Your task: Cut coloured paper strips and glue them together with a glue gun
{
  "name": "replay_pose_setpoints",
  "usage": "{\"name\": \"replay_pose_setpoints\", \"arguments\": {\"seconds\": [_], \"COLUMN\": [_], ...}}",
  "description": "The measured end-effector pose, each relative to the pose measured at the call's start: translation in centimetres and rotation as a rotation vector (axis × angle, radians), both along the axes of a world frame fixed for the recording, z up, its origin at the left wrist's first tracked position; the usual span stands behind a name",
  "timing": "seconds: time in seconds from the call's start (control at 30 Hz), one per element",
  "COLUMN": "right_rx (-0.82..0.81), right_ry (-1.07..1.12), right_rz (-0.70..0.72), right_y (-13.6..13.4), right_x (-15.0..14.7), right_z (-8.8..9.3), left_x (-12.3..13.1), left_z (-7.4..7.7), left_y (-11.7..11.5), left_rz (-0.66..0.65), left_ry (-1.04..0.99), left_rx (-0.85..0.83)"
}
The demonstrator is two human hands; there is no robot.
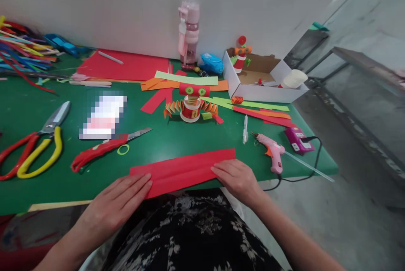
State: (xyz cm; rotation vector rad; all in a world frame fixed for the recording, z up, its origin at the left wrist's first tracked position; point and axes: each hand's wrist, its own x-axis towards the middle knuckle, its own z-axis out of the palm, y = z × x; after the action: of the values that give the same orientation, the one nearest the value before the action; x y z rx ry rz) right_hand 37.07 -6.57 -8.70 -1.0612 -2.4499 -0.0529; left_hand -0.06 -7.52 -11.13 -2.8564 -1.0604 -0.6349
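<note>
One red paper sheet (182, 173), head view, lower centre of frame: lengthwise crease showing, folding seemingly unfinished. Left hand (118, 201) and right hand (239, 180): fingers nearly straight on its ends, thumbs hidden, pinch untellable. One paper figure (191, 113), centre: pleated arms (174, 108) attached, apparently complete.

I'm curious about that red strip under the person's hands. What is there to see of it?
The red strip looks like plain, matte paper, long and narrow, with a faint line, perhaps a crease, running along its length. It lies roughly flat at the near edge of the green table, slightly slanted, its right end farther from the person. The fingers of the left hand rest on its left end, those of the right hand on its right.
</note>
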Motion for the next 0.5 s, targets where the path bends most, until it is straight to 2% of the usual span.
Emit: {"name": "replay_pose_setpoints", "arguments": {"seconds": [0.17, 0.4, 0.5], "right_rx": [0.000, -0.217, -0.276], "right_ry": [0.020, 0.092, 0.207], "right_rz": [-0.054, -0.104, -0.204], "right_y": [-0.5, 0.2, 0.7], "right_x": [2.7, 3.4, 3.3], "right_z": [-0.3, -0.7, -0.5], "left_x": [0.1, -1.8, -1.3], "left_z": [0.8, -1.2, -0.5], "left_y": [-0.7, 0.1, 0.9], "left_rz": [0.029, 0.106, 0.169], "left_ry": [-0.016, -0.162, -0.252], "left_rx": [-0.018, -0.142, -0.168]}}
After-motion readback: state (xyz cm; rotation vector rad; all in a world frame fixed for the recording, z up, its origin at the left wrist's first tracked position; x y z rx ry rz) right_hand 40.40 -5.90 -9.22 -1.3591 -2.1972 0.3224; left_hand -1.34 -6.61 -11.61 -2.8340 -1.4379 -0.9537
